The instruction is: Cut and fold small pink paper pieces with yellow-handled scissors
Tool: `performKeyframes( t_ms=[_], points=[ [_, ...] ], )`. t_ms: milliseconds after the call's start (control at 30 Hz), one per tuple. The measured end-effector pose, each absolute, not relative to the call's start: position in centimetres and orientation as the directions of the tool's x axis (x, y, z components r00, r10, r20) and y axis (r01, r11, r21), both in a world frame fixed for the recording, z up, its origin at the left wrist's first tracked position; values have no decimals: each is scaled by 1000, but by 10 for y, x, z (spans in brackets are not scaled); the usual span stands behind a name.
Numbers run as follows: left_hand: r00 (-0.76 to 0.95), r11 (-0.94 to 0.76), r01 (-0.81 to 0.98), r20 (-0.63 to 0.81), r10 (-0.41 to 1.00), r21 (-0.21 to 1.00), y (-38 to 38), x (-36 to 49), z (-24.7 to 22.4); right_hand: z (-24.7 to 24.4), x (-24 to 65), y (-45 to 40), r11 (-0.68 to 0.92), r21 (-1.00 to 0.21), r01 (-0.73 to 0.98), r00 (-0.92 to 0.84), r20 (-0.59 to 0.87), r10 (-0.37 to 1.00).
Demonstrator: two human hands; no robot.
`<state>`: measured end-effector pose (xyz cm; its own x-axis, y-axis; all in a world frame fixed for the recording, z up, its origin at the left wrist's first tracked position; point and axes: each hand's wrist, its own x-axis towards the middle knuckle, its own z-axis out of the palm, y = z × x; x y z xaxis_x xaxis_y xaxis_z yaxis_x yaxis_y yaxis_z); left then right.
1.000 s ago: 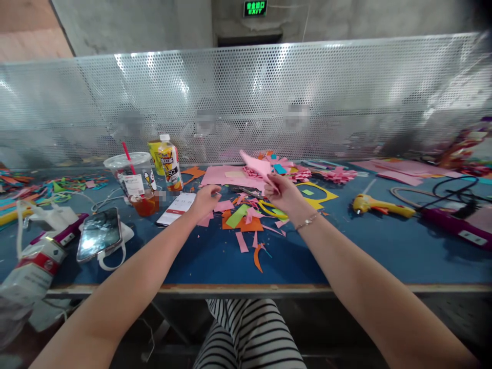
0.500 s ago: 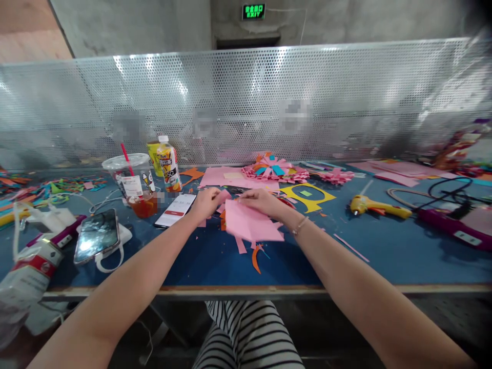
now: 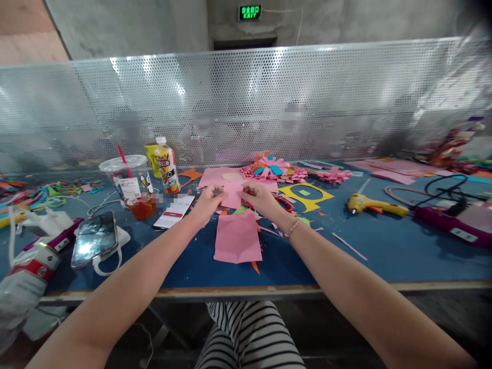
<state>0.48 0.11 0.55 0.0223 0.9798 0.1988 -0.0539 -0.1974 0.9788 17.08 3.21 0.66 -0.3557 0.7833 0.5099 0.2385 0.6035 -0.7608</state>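
Observation:
A small pink piece of paper (image 3: 231, 196) is stretched between my hands, just above the table. My left hand (image 3: 208, 204) pinches its left edge, and my right hand (image 3: 260, 199) pinches the right edge. Nearer to me, a creased, roughly square pink sheet (image 3: 238, 240) lies on the blue table over some scraps. Behind my hands is a bigger pink sheet (image 3: 211, 177), partly covered by a pink fringed paper flower (image 3: 265, 168) with a blue and orange middle. An orange curved scrap (image 3: 255, 267) peeks out below the square sheet.
On the left stand a lidded drink cup (image 3: 134, 187), a juice bottle (image 3: 167, 166) and two phones, one a white-screened phone (image 3: 175, 211). To the right lie a yellow paper cutout (image 3: 321, 193), a yellow glue gun (image 3: 376, 206) and a purple power strip (image 3: 449, 225). A perforated metal panel (image 3: 238, 102) closes the back.
The square pink sheet has left my right hand and now lies flat on the table. Both hands now hold the small pink paper, closer together over the table.

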Motion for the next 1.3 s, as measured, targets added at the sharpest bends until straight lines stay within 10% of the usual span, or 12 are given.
performKeyframes(
  t_ms=[900,1300],
  points=[
    [279,-157,-184,205,938,970,-5,5,7,9,164,30,620,-752,222,-313,547,776],
    [48,-399,-2,398,916,917,-1,4,5,12,159,12,368,-924,-102,-344,380,859]
  ],
)
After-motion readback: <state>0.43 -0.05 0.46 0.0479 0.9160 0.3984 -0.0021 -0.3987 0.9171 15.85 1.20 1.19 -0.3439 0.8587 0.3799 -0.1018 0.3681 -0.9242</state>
